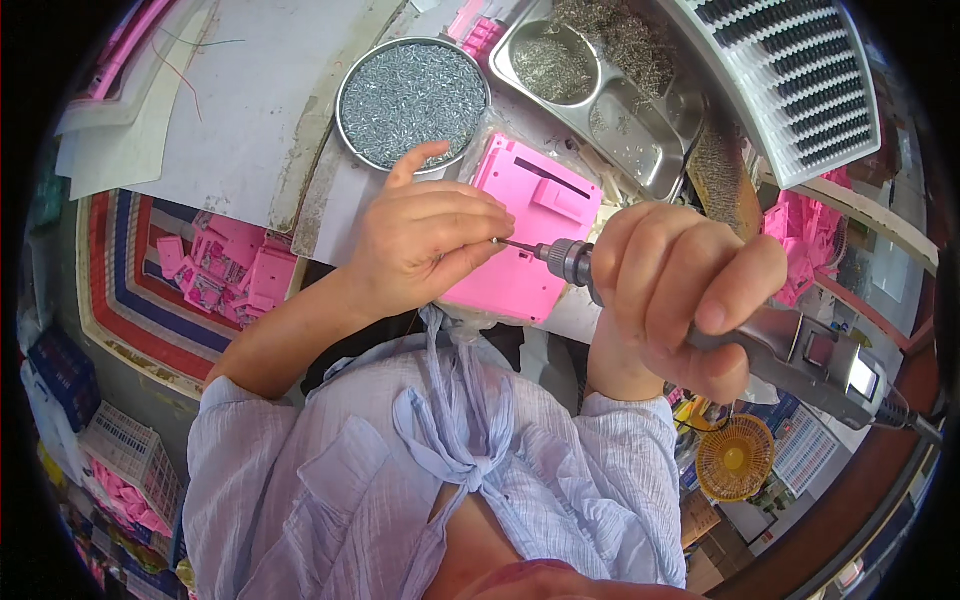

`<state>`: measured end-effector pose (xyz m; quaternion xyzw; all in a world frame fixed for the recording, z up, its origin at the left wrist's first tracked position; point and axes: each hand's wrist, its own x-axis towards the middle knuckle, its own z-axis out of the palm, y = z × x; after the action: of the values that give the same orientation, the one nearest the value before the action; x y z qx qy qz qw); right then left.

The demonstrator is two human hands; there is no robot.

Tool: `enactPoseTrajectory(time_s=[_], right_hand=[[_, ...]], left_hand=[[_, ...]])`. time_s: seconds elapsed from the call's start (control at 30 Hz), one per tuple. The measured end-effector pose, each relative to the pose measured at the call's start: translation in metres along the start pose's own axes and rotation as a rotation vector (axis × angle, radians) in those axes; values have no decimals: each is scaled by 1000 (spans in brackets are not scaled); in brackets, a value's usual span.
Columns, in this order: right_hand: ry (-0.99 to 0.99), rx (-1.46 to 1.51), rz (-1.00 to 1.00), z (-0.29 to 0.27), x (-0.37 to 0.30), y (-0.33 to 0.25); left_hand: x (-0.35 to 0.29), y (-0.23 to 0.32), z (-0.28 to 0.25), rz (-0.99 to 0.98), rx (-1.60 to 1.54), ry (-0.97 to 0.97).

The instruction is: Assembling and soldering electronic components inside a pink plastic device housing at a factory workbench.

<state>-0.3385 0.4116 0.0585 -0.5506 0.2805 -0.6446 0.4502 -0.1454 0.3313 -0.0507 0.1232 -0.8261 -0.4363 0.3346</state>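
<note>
Metal bowl (pixel 385 163) and tray (pixel 640 155) flank pink case (pixel 500 285); right grip (pixel 665 280) encircles screwdriver (pixel 790 345), left grip's (pixel 415 235) unclear.

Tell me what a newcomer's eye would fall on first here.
Probably the bright pink casing at centre, then the grey driver aimed across it from the right grip toward the left grip. Beyond the left grip, the round bowl of small metal pieces also stands out.
</note>
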Motion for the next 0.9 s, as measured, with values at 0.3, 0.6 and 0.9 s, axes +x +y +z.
enactPoseTrajectory(time_s=[0.3, 0.6, 0.9], right_hand=[[149, -148, -37, -4, 13, 21], [167, -45, -70, -30, 21, 77], [17, -281, 90, -35, 28, 85]], left_hand=[[-2, -2, -12, 13, 182, 74], [-24, -11, 15, 114, 233, 0], [-26, -12, 19, 104, 267, 32]])
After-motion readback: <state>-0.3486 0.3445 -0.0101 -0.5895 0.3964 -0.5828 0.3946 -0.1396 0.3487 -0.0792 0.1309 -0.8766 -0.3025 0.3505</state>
